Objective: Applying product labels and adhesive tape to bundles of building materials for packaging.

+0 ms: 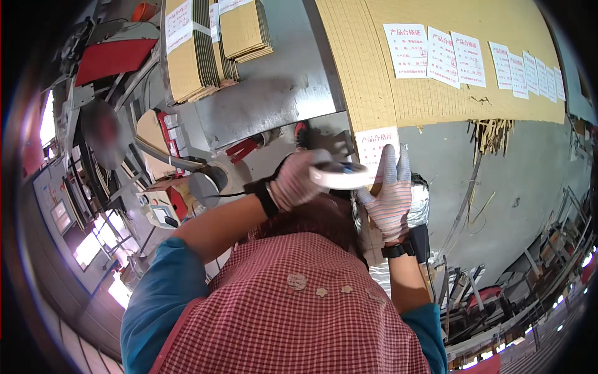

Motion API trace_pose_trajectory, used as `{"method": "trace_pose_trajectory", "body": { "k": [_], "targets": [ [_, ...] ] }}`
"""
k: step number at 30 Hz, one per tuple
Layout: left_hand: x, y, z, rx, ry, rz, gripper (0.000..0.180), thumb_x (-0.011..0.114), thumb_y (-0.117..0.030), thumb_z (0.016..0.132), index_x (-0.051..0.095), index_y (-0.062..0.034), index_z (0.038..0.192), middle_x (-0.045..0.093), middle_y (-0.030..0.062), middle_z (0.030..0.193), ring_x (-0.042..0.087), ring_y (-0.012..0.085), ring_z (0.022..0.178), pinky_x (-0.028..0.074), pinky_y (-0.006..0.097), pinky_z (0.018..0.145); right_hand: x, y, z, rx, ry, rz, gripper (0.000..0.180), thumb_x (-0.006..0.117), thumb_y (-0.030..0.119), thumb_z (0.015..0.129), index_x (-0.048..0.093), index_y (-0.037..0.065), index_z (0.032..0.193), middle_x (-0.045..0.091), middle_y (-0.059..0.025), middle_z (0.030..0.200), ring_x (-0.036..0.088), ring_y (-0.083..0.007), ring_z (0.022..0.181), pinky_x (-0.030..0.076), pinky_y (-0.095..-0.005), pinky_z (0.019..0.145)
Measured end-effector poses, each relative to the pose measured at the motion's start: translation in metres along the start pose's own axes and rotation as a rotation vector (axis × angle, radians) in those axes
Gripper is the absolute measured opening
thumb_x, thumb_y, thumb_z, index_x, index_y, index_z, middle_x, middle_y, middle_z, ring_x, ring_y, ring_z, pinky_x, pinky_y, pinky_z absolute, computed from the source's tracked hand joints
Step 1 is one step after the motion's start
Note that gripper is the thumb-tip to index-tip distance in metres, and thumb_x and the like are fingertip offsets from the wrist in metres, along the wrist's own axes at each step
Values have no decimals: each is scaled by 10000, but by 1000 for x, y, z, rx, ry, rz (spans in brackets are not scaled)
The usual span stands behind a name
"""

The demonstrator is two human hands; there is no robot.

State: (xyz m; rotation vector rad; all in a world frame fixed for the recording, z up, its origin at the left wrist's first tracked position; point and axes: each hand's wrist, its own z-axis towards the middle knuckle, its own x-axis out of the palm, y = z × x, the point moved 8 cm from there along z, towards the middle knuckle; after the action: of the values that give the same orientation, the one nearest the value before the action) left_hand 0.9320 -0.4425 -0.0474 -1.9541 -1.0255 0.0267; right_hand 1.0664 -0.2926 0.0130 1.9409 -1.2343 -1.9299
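1. The left hand (pixel 298 181), in a striped work glove, has its fingers (pixel 314 163) curled closed around a white roll of tape (pixel 339 176).
2. The right hand (pixel 389 196), gloved alike, is spread open and holds nothing; its fingers press flat on a white paper label (pixel 372 144).
3. The roll of tape sits between the two hands, just beside that label.
4. The label lies at the lower left corner of a large stack of corrugated cardboard (pixel 430 100), whose upper part carries a row of similar labels (pixel 436 56).
5. Bundled flat boxes (pixel 205 43) stand at upper left.
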Motion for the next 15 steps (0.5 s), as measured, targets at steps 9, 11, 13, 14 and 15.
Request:
{"method": "trace_pose_trajectory", "body": {
  "k": [9,11,13,14,15],
  "targets": [
    [75,-26,21,303,172,788,416,758,-269,819,611,-98,1170,683,128,1000,659,289,913,532,372,842,-77,96,54,-198,359,-205,315,641,310,916,650,102,1153,663,-148,793,644,-356,723,515,-413,668],
    [72,-28,16,331,94,1053,418,799,-299,811,624,-95,1132,680,99,938,658,244,867,528,337,820,-89,61,65,-102,348,-79,252,632,267,920,709,137,1122,688,-150,812,666,-349,733,530,-410,665],
    [65,-19,12,193,87,1018,452,832,-314,773,624,-107,1117,671,96,910,655,251,841,530,340,785,-84,2,67,168,295,-148,230,652,228,902,731,107,1080,707,-152,826,682,-339,711,541,-404,650],
    [66,-22,9,222,86,1004,443,835,-306,778,618,-104,1107,661,91,889,650,236,815,524,339,753,-60,-23,64,256,352,-55,227,661,226,894,730,86,1060,709,-158,847,692,-330,727,540,-394,651],
    [69,-32,8,340,95,969,434,838,-298,783,613,-100,1096,650,85,869,645,221,789,518,338,720,-50,-32,64,146,253,-29,212,654,242,901,735,94,1030,709,-164,868,688,-336,734,541,-397,651]
  ]
}}
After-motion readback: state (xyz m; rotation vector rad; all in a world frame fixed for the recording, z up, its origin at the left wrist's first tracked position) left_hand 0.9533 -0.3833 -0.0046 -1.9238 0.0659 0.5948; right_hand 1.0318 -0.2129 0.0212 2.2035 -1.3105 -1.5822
